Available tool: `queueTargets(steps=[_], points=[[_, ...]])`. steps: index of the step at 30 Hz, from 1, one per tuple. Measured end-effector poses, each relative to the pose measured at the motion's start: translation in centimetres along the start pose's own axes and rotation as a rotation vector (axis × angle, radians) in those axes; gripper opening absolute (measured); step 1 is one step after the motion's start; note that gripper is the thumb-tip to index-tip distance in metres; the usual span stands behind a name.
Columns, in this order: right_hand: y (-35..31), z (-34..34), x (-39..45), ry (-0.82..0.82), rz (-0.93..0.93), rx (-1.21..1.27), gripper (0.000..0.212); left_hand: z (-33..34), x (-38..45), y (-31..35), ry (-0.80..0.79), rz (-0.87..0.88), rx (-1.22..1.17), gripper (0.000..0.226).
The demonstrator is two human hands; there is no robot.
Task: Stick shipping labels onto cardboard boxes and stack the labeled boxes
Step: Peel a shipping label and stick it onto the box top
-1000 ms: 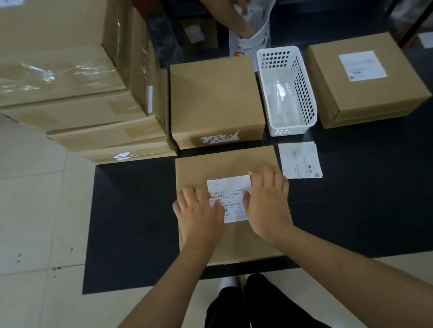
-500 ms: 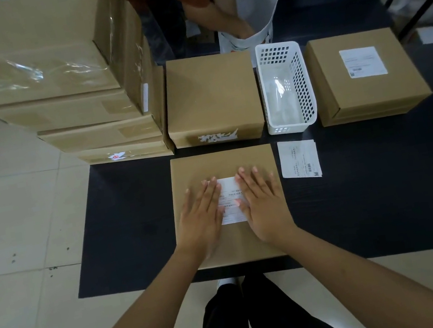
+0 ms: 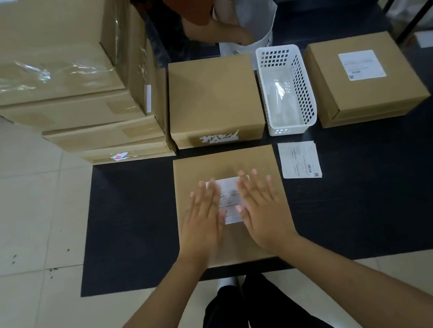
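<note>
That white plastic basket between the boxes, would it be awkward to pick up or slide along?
The white basket is probably light for its size: its walls are thin and perforated, and only something clear like film seems to lie inside. It would likely slide easily on the dark mat if pushed low. It is tall and narrow, so a push near its rim might tip it.

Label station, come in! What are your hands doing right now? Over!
Left hand and right hand flat, pressing the label onto the near box. Spare labels beside it. Nothing in the way.
</note>
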State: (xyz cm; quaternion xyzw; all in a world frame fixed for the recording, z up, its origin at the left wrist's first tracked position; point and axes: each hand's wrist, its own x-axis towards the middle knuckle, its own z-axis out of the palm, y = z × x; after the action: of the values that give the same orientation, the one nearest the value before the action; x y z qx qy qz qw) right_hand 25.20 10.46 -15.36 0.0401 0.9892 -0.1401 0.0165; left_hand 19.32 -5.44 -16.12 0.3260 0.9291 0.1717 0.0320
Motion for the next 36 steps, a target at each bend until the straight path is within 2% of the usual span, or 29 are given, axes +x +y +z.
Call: queueTargets(steps=[2, 7, 12, 16, 20, 22, 25, 27, 31, 36], points=[[-0.4, 0.9, -0.5, -0.055, -0.103, -0.021, 0.059, 0.7, -0.4, 0.0, -0.051, 0.123, 0.06, 0.056], [0.7, 1.3, -0.7, -0.082, -0.055, -0.107, 0.056, 1.3, -0.9, -1.5, -0.127, 0.125, 0.128, 0.054], [1.6, 1.7, -1.8, -0.031, 0.071, -0.118, 0.059, 1.8, -1.7, -0.4, -0.075, 0.004, 0.145, 0.054], [1.1, 1.9, -2.0, -0.003, 0.159, -0.109, 0.06, 1.6, -1.8, -0.2, -0.024, -0.199, 0.116, 0.057], [0.5, 1.9, -2.2, 0.007, 0.193, -0.099, 0.061, 1.4, -1.8, 0.1, -0.013, -0.214, 0.066, 0.058], [0.2, 1.6, -2.2, 0.025, 0.189, -0.073, 0.062, 1.3, -2.0, 0.1, -0.011, -0.136, 0.021, 0.057], [0.4, 1.5, -2.6, -0.052, -0.098, -0.093, 0.059, 1.2, -2.9, -0.3, -0.092, 0.202, 0.062, 0.056], [1.3, 1.7, -2.9, -0.114, -0.245, -0.11, 0.062, 1.3, -3.5, -0.8, -0.151, 0.291, 0.129, 0.056], [2.2, 1.4, -3.0, -0.149, -0.234, -0.149, 0.065, 1.0, -4.1, -0.5, -0.127, 0.164, 0.169, 0.055], [1.3, 1.1, -4.1, -0.135, 0.004, -0.113, 0.075, 1.0, -4.6, 0.4, -0.124, -0.037, 0.17, 0.056]])
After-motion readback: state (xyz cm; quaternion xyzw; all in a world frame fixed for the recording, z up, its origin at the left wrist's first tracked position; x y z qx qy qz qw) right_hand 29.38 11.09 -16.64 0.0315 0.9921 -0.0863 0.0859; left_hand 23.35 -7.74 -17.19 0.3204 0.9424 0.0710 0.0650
